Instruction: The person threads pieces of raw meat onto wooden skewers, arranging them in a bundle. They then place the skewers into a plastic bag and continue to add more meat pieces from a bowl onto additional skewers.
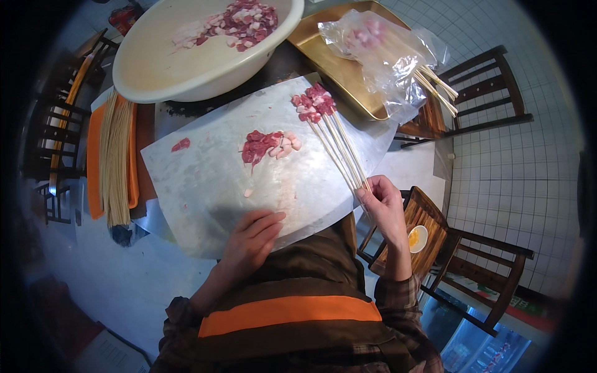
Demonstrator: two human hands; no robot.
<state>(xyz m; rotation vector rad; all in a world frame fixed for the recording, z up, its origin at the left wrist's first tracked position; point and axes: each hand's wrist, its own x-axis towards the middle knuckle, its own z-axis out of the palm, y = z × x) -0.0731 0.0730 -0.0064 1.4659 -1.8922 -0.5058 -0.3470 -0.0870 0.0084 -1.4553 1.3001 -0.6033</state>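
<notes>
My right hand (pixel 385 200) grips the lower ends of several wooden skewers (pixel 340 149) at the right edge of a white cutting board (pixel 205 186). Red and pale meat chunks (pixel 315 102) are threaded on their far ends, which rest on the board. My left hand (pixel 254 233) lies on the board's near edge, its fingers loosely bent, with nothing visible in it. Beyond it, near the board's middle, is a small pile of red meat (pixel 256 145) and pale fat pieces (pixel 285 143). A lone meat piece (pixel 181 144) lies at the left.
A large white basin (pixel 196 84) of diced meat stands beyond the board. At the back right, a gold metal tray (pixel 336 65) bears bagged meat skewers (pixel 396 56). Bare skewers (pixel 114 163) fill an orange tray (pixel 94 163) at the left. Wooden chairs (pixel 489 93) stand at the right.
</notes>
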